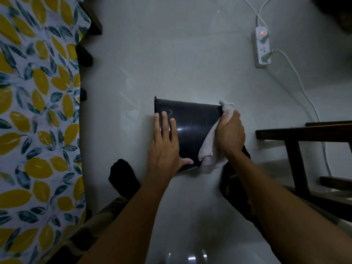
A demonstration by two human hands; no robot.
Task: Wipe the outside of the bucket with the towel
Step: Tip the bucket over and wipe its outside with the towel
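Observation:
A dark glossy bucket (192,126) lies on its side on the pale floor, rim to the left and base to the right. My left hand (165,147) rests flat on the bucket's wall near the rim, fingers spread and thumb stretched along the lower side. My right hand (229,133) grips a pale pinkish towel (208,147) and presses it against the base end of the bucket. Part of the towel hangs below the hand and a corner sticks up above it.
A bed with a yellow-leaf sheet (38,111) fills the left side. A white power strip (262,47) with cables lies at the upper right. A dark wooden chair frame (304,134) stands right of the bucket. My black-socked foot (123,176) rests below the bucket.

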